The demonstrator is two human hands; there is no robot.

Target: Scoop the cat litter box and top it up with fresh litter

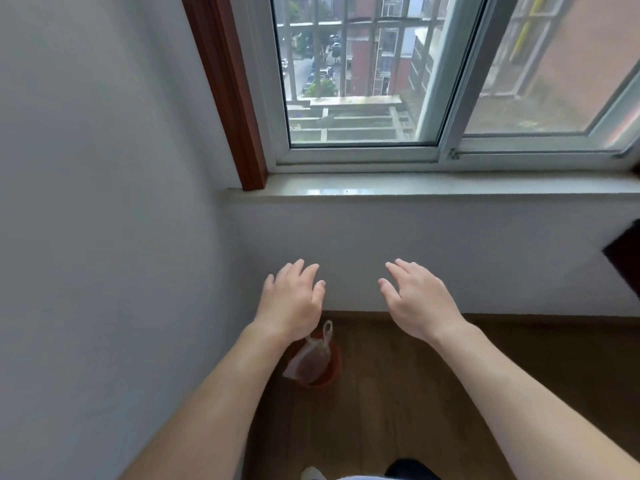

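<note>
My left hand (291, 301) and my right hand (420, 299) are both stretched out in front of me, palms down, fingers relaxed and spread, holding nothing. Below my left wrist a small red bin (329, 374) stands on the wooden floor, lined with a thin clear plastic bag (311, 358) whose handles stick up. No litter box, scoop or litter bag shows in this view.
A white wall (104, 237) rises on the left and meets another under a window sill (415, 188). The sliding window (363, 81) looks out on buildings. A dark object (625, 258) juts in at the right edge. Wooden floor (398, 410) lies below.
</note>
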